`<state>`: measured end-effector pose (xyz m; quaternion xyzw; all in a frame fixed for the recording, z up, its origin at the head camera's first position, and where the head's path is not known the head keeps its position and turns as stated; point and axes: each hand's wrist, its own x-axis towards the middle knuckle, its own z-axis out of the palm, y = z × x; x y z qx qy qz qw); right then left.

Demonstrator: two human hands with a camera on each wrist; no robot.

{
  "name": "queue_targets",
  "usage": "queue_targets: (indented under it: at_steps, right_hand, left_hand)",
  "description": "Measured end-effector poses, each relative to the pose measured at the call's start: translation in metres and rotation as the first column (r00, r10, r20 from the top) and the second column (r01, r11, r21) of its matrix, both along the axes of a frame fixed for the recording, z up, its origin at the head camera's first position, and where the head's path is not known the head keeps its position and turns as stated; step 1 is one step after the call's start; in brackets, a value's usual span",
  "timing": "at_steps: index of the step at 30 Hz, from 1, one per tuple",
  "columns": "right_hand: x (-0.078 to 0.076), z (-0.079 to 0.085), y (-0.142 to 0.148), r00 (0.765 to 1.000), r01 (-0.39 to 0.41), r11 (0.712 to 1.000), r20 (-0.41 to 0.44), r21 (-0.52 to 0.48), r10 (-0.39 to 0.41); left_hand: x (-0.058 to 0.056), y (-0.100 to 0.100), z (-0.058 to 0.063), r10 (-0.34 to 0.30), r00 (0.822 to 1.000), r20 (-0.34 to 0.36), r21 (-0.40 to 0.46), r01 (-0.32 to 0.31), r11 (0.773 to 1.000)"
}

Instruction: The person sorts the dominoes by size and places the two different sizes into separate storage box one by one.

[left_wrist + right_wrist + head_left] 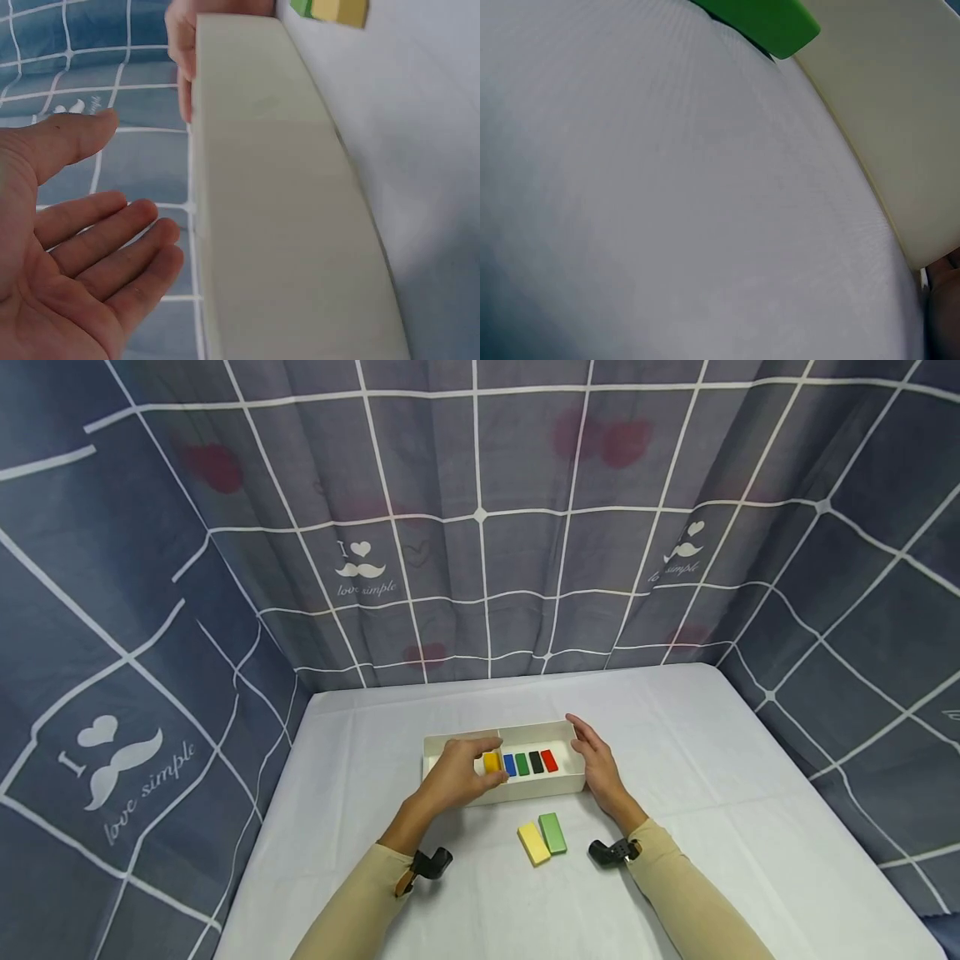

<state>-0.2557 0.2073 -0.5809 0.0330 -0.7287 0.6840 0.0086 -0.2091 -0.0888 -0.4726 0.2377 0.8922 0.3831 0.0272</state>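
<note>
A long white open box (525, 789) with a divider lies on the table. In its right part stand a blue block (510, 765), a green block (522, 764), a black block (536, 762) and a red block (550, 761). A yellow-orange block (492, 762) sits left of the divider. Over that left part is my left hand (459, 772), thumb and fingers apart; the left wrist view shows its palm (67, 292) holding nothing. My right hand (603, 777) rests against the box's right end, fingers extended, part of it hidden by the box in the left wrist view.
In front of the box, a pale yellow block (533, 843) and a light green block (552, 833) lie side by side on the white tablecloth (360, 735). Dark grid-patterned curtains (525, 560) hang behind and at both sides of the table.
</note>
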Motion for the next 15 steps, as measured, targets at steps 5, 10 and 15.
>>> queue_targets:
  at_steps: [5, 10, 15]
  right_hand:
    - [0.001, 0.001, -0.001, 1.000, 0.006, 1.000, -0.007, 0.006, -0.006]
    - [0.001, 0.001, -0.001, 1.000, 0.006, 1.000, -0.016, 0.005, -0.006]
    - [0.001, 0.001, -0.001, 1.000, 0.003, 1.000, -0.013, 0.004, -0.003]
  left_hand:
    - [0.015, 0.002, 0.010, -0.009, 1.000, 0.018, 0.000, 0.009, 1.000]
    - [0.028, 0.005, 0.013, -0.018, 1.000, 0.020, 0.013, 0.018, 1.000]
    - [0.042, 0.010, 0.013, -0.028, 1.000, 0.007, 0.004, 0.028, 1.000]
